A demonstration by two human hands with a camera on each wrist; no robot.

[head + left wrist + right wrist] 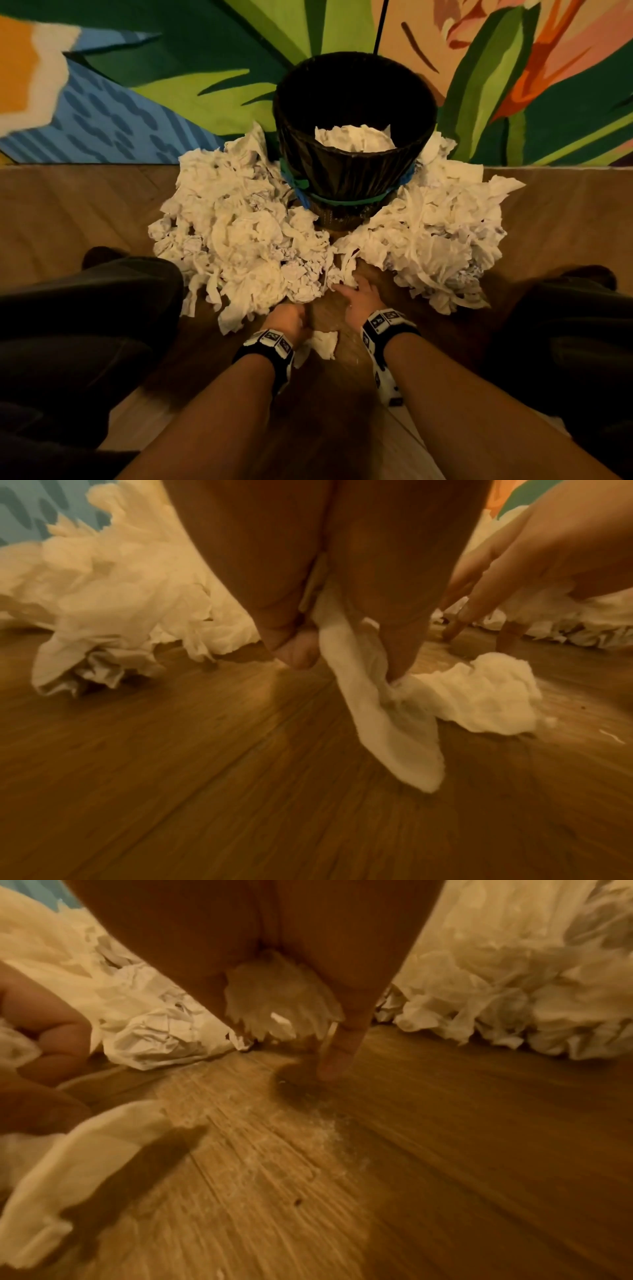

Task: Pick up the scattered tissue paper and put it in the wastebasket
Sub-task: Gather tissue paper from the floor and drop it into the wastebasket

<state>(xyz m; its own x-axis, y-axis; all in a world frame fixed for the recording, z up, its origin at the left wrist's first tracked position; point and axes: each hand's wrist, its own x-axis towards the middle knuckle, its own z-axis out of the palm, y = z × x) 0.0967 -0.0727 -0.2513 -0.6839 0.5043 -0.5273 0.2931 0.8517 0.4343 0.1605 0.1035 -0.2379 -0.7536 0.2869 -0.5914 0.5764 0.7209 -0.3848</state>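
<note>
A black wastebasket (356, 178) stands on the wood floor by the wall, with white tissue (356, 138) inside it. Heaps of crumpled tissue lie to its left (239, 233) and right (435, 226). My left hand (291, 320) (346, 664) is low over the floor in front of the left heap. It pinches one tissue (387, 723) (323, 342) whose end trails on the boards. My right hand (356, 291) (281, 1037) reaches into the gap between the heaps with straight fingers. One fingertip (335, 1064) touches the floor beside a tissue (281, 1007).
My knees in dark trousers (85, 325) (565, 342) flank the work area. A painted mural wall (137, 85) rises right behind the basket. A strip of bare wood floor (329, 394) with paper dust lies between my forearms.
</note>
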